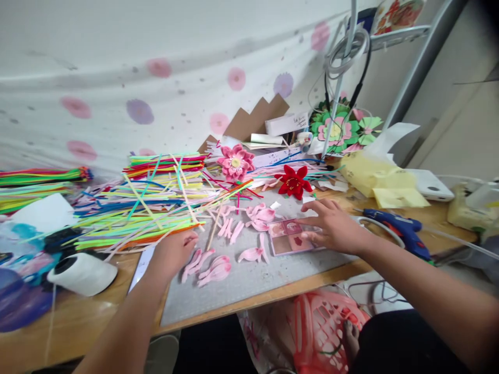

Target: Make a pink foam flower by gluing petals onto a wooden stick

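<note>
My left hand (pixel 171 253) rests at the left edge of the grey cutting mat (pixel 195 306), its fingers curled in; whatever they may hold is hidden. Close by lie pink pipe-cleaner petals (pixel 215 271) and a thin wooden stick (pixel 213 231). My right hand (pixel 333 227) reaches over the right side of a makeup palette (pixel 280 245), fingers spread and covering part of it. The palette lies open, with pink and dark red pans showing. More pink petals (pixel 260 216) sit behind the palette, and a single looped petal (pixel 251 254) lies to its left.
Bundles of coloured pipe cleaners (pixel 156 192) cover the back left. A pink flower (pixel 236 162) and a red flower (pixel 293 182) stand behind the mat. A blue glue gun (pixel 397 228) lies right, a white thread spool (pixel 83 274) left. Below is a red basket (pixel 312 332).
</note>
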The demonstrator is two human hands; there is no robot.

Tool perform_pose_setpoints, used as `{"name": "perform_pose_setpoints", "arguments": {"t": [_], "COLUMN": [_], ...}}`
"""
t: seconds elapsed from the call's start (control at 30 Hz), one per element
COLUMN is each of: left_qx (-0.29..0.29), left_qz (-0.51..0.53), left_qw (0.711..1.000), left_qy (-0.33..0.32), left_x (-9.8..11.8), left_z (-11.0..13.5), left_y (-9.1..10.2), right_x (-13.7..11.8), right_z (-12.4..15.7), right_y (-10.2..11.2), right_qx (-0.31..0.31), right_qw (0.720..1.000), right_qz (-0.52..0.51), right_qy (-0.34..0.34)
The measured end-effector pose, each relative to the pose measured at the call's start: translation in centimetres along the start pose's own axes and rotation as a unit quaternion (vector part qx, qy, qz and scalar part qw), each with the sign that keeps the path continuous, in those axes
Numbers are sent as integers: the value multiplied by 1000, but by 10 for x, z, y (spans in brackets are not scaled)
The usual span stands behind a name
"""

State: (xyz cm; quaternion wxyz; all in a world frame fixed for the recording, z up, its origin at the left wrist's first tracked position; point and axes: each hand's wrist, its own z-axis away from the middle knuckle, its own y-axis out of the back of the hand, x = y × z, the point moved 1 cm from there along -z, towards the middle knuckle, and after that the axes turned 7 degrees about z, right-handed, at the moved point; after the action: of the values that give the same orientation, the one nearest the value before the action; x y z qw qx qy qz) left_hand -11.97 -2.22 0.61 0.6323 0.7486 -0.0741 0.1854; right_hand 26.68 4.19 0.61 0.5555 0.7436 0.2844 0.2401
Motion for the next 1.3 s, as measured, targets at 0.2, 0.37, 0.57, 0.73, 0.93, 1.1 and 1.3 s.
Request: {"name": "perform_pose_setpoints", "arguments": {"t": [0.2, 0.37, 0.57, 0.73, 0.93, 1.1, 1.3], "left_qx": [36, 66, 93, 81, 5, -36, -52], "left_qz": [44, 183, 421, 580, 705, 753, 772], "left_qw": [997, 978, 901, 806, 704, 650, 626], "left_qy": [58, 80, 51, 90, 82, 98, 92], "left_x": [-2, 12, 66, 111, 138, 141, 142], "left_z": [17, 24, 46, 59, 65, 67, 68], "left_y": [6, 6, -2, -23, -36, -36, -35], "right_x": [-3, -10, -25, -59, -66, -67, -69], "right_z": [-2, -6, -5, -1, 1, 5, 5], "right_y": [-2, -8, 4, 24, 22, 21, 20], "right_qx": [-28, -25, 88, 148, 129, 116, 129], "right_qw": [999, 999, 995, 981, 988, 990, 988], "right_qz": [-15, 6, -39, -74, -26, -7, -18], "right_qy": [28, 31, 36, 99, 84, 86, 85]}}
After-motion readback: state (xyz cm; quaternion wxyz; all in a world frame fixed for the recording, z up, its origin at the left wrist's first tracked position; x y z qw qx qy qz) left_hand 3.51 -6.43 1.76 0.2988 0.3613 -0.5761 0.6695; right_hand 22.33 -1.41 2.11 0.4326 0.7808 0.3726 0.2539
